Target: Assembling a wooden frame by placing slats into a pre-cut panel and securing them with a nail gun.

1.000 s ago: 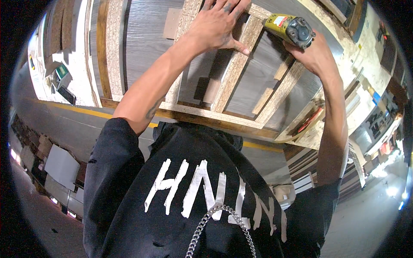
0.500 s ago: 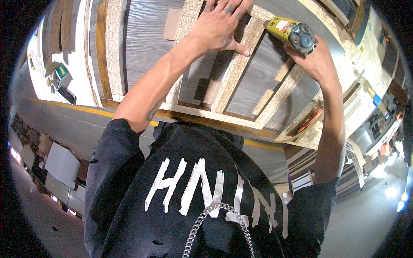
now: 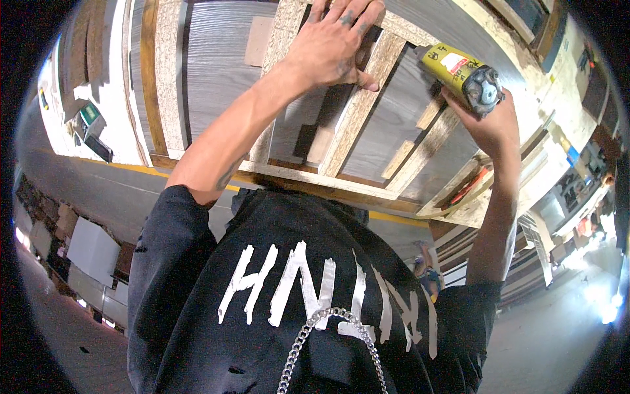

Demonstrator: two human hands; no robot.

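Note:
A frame of chipboard strips [image 3: 354, 121] lies on a grey wood-grain panel [image 3: 295, 131] in front of me. My left hand [image 3: 331, 52] rests on the frame's far part, fingers spread and thumb against a slanting strip. In my right hand [image 3: 489, 128] is a yellow-green nail gun [image 3: 449, 65], its rear cap towards me. Its nose, at the upper left, appears just off the end of the strips. The handle is mostly hidden by the gun's body and my fingers.
Two short wood pieces [image 3: 398, 159] lie beside a strip. A red-handled tool [image 3: 467, 190] sits inside the near right frame section. At the left, a green box [image 3: 88, 115] lies on a pale surface. A yellow line [image 3: 396, 218] marks the floor.
My right hand has drawn the nail gun to the right and towards me, off the corner of the frame. My left hand stays in place, spread on the frame.

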